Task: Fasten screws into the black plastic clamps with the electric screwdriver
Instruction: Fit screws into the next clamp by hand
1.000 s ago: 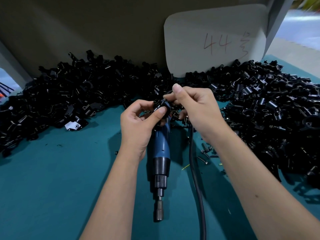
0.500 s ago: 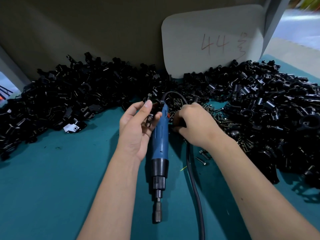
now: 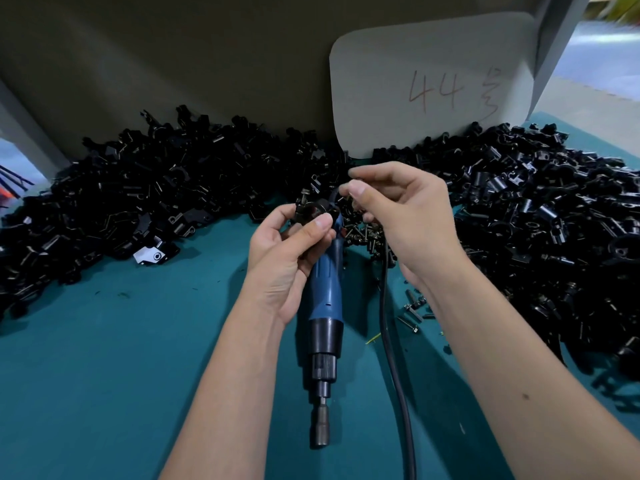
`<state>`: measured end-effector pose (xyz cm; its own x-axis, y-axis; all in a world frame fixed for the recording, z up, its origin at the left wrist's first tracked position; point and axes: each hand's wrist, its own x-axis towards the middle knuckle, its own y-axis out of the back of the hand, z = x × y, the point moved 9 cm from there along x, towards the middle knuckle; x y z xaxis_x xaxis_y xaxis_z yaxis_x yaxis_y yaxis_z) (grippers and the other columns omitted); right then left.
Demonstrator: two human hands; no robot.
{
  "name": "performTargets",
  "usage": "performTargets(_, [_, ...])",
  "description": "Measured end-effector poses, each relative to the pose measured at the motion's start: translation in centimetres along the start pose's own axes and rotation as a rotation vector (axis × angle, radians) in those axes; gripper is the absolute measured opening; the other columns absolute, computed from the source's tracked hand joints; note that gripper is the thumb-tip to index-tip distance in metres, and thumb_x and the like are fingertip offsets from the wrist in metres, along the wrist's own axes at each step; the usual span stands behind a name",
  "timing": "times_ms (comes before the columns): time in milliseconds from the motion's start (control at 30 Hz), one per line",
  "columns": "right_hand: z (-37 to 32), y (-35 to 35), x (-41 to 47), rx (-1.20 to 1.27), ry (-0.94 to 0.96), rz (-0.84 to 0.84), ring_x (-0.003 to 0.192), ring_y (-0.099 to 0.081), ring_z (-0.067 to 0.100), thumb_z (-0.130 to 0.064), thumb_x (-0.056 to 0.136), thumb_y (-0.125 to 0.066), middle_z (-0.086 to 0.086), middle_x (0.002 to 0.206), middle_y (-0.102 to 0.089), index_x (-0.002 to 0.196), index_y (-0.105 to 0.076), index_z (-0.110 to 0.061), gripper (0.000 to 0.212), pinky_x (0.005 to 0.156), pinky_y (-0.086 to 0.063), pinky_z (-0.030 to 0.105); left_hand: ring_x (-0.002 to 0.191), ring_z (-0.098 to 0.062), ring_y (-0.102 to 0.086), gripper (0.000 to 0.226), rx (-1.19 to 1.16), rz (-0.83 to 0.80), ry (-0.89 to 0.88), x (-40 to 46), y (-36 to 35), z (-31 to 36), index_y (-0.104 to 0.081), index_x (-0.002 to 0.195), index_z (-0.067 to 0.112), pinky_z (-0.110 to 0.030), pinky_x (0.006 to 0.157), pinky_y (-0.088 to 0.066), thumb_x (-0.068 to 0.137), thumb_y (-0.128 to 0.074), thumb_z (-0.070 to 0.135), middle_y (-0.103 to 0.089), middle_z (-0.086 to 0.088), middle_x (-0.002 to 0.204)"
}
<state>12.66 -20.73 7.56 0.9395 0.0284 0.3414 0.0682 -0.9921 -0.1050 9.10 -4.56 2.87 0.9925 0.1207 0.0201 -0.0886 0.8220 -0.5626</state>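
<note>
My left hand (image 3: pixel 287 258) pinches a black plastic clamp (image 3: pixel 316 211) between thumb and fingers above the table; a screw stands up from the clamp's left ear. My right hand (image 3: pixel 398 216) is raised just right of the clamp, thumb and forefinger pinched together on something small that I cannot make out. The blue electric screwdriver (image 3: pixel 325 306) lies on the teal table (image 3: pixel 121 375) under my hands, its bit end pointing toward me. Its black cord (image 3: pixel 391 341) runs down along my right forearm. Loose screws (image 3: pixel 367 235) lie heaped between the hands.
Black clamps lie in a big pile at the left (image 3: pixel 138 195) and another at the right (image 3: pixel 536 220). A white card marked "44" (image 3: pixel 433 81) leans on the back wall. A few screws (image 3: pixel 414 310) are scattered beside my right wrist.
My right hand came up off the screw heap with its fingertips pinched. My left hand raised the clamp and turned it toward the right hand.
</note>
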Motion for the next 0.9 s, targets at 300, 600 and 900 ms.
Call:
performTargets(300, [0.2, -0.7, 0.1, -0.16, 0.047, -0.08, 0.078, -0.071, 0.009, -0.013, 0.086, -0.084, -0.001, 0.085, -0.079, 0.094, -0.082, -0.018, 0.009, 0.072, -0.055, 0.023, 0.067, -0.009, -0.069, 0.032, 0.051, -0.039, -0.001, -0.1, -0.1, 0.0, -0.065, 0.099, 0.008, -0.017, 0.068, -0.057, 0.07, -0.079, 0.007, -0.073, -0.001, 0.079])
performTargets(600, [0.6, -1.5, -0.4, -0.002, -0.102, -0.232, 0.084, -0.068, 0.014, -0.011, 0.098, -0.07, 0.008, 0.093, -0.078, 0.097, -0.083, -0.019, 0.014, 0.069, -0.054, 0.026, 0.066, -0.009, -0.067, 0.029, -0.029, -0.062, 0.035, 0.1, 0.0, -0.2, -0.067, 0.099, 0.008, -0.015, 0.064, -0.056, 0.073, -0.08, 0.006, -0.072, -0.003, 0.083])
performTargets(900, [1.1, -4.0, -1.5, 0.314, -0.263, -0.27, 0.076, -0.067, 0.011, -0.017, 0.082, -0.077, 0.001, 0.081, -0.072, 0.082, -0.076, -0.016, 0.002, 0.064, -0.055, 0.023, 0.066, -0.007, -0.066, 0.023, -0.144, -0.129, 0.112, -0.1, -0.5, -0.5, -0.069, 0.103, 0.01, -0.012, 0.061, -0.055, 0.081, -0.073, 0.006, -0.068, 0.0, 0.084])
